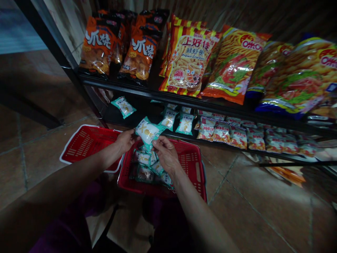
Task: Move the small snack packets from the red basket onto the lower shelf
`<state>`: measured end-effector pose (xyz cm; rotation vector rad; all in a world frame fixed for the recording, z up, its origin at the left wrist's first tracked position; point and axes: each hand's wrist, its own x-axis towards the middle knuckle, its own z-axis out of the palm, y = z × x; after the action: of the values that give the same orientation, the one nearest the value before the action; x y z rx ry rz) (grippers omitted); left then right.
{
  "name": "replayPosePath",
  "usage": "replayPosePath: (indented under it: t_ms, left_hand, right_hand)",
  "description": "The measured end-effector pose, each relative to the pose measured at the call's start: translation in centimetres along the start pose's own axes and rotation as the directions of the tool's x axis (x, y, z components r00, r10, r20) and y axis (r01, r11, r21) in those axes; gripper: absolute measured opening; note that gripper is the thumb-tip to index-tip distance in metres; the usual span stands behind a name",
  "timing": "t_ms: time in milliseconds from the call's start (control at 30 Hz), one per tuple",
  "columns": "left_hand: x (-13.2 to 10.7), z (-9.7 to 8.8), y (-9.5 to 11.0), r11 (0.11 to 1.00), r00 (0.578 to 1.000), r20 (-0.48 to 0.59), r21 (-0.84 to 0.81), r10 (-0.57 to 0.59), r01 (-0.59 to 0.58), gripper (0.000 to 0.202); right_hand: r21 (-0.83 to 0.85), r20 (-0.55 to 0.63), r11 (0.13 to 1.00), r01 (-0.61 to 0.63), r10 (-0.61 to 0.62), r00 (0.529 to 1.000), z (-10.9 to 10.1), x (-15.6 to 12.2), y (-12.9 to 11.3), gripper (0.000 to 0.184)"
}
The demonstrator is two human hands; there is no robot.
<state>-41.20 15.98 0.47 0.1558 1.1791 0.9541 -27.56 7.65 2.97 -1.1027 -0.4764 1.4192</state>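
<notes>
Between both hands is a small teal and white snack bag point(147, 131), held above a red shopping basket point(190, 151). My left hand point(126, 140) pinches its left edge, and the fingers of my right hand point(165, 150) close on its lower right corner. Several matching teal snack bags point(144, 158) lie in the basket below. More of the same kind stand on the lower shelf just beyond, among them a teal bag point(169, 118) in a short row. One lone teal bag point(123, 106) lies farther left on that shelf.
A second red basket point(92, 142) with a white rim stands on the tiled floor at left. The upper black shelf point(147, 92) carries large orange snack bags point(98, 47), prawn cracker bags point(188, 61) and noodle-pictured bags point(235, 63). Small white and red bags point(222, 131) line the lower shelf.
</notes>
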Motion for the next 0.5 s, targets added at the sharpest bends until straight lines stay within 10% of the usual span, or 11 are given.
replayPosePath:
  t_ms: [500]
  left_hand:
    - [0.06,-0.41,0.20,1.000,0.999,0.029,0.013,-0.016,0.016,0.013]
  right_hand:
    - [-0.002,-0.026,1.000,0.025,-0.025,0.999,-0.05,-0.09,-0.55,0.020]
